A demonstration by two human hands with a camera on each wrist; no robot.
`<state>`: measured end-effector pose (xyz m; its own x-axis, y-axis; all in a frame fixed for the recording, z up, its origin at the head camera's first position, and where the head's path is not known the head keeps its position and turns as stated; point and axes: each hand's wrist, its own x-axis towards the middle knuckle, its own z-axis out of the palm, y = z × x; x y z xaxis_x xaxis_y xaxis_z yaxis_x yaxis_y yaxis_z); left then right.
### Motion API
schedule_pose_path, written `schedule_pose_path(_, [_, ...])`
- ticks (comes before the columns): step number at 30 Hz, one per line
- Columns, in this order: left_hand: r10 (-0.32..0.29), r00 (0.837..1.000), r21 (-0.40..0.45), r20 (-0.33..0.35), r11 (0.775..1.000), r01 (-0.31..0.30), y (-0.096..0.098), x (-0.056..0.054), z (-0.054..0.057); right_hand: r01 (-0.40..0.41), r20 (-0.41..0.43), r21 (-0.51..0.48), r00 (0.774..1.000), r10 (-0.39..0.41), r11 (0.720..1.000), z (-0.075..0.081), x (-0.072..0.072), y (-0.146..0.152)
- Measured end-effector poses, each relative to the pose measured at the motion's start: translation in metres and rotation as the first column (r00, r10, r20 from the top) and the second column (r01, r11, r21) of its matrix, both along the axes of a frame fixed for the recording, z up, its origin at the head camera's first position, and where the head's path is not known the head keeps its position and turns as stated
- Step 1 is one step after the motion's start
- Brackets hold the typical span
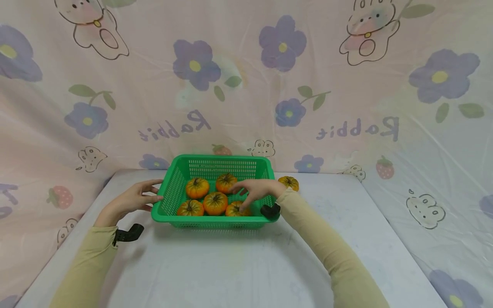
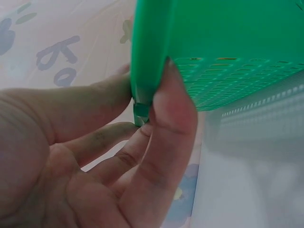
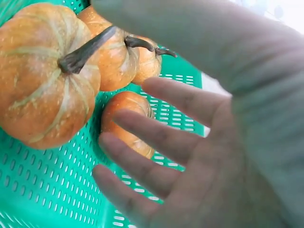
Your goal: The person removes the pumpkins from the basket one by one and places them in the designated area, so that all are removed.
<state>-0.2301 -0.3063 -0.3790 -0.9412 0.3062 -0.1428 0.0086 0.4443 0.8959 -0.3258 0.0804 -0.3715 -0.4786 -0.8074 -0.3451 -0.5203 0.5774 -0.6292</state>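
Observation:
A green plastic basket (image 1: pixel 215 219) with slotted walls stands on the white table, holding several small orange pumpkins (image 1: pixel 215 203). My left hand (image 1: pixel 131 199) pinches the basket's left rim; in the left wrist view, thumb and fingers lie on either side of the green rim (image 2: pixel 151 52). Inside the basket's right part, my right hand (image 1: pixel 256 190) hovers with fingers spread, close over the front right pumpkin (image 1: pixel 235 208). In the right wrist view, a large pumpkin (image 3: pixel 42 76) shows its dark stem, and the fingers overlap a smaller pumpkin (image 3: pixel 124 116); nothing is gripped.
One more pumpkin (image 1: pixel 289 183) lies on the table outside the basket's right side, partly behind the right wrist. A printed curtain (image 1: pixel 239 94) with flowers and rabbits hangs behind the table (image 1: pixel 215 269). Each wrist wears a black strap mount (image 1: pixel 130 233).

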Motion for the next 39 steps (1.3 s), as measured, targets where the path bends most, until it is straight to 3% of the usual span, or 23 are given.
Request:
schedule_pose_path(6, [-0.007,1.000,0.002,0.002,1.000,0.007,0.0002,-0.0003,-0.0002,-0.006,0.124,0.028,0.992,0.002,1.000,-0.0004,-0.0011,-0.0024])
schedule_pose_path(14, [-0.009,1.000,0.009,0.004,1.000,0.009,0.0013,-0.0005,-0.0012,-0.028,0.103,0.092,0.994,0.018,0.995,-0.0005,-0.0018,-0.0033])
schedule_pose_path(21, [-0.001,1.000,0.005,-0.001,1.000,0.001,0.0010,0.0005,-0.0019,0.023,0.111,0.150,0.993,-0.040,0.988,-0.0035,-0.0054,-0.0046])
schedule_pose_path(31, [-0.006,1.000,0.010,-0.006,1.000,0.006,0.0005,0.0002,-0.0028,0.056,0.236,0.160,0.967,-0.093,0.985,-0.0056,-0.0064,-0.0055])
schedule_pose_path(39, [-0.003,1.000,0.005,-0.009,1.000,0.003,0.0007,0.0001,-0.0008,0.080,0.234,0.165,0.965,-0.118,0.983,-0.0024,-0.0056,-0.0048])
